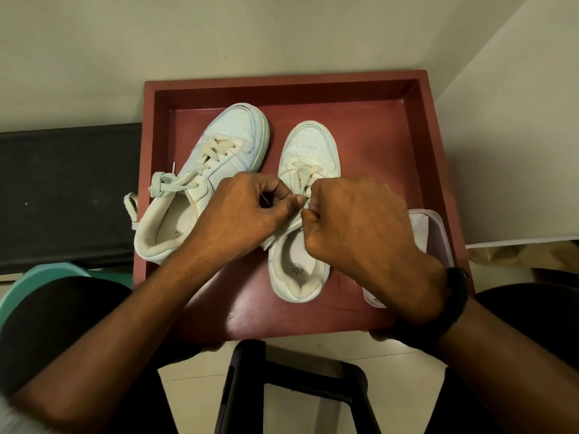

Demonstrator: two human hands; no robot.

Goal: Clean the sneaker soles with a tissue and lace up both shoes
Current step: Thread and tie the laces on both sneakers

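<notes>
Two white sneakers stand upright in a dark red tray, toes pointing away from me. The left sneaker is laced, and its tied lace ends hang over the tray's left rim. Over the right sneaker, both my hands meet above the tongue. My left hand pinches one lace end. My right hand is closed on the other lace end. The lace crosses the lower eyelets; the upper eyelets are hidden under my hands.
A clear plastic box holding white tissue sits in the tray's right front corner, partly behind my right wrist with its black band. A dark bench lies left of the tray, a teal stool by my left knee, and a black stand below.
</notes>
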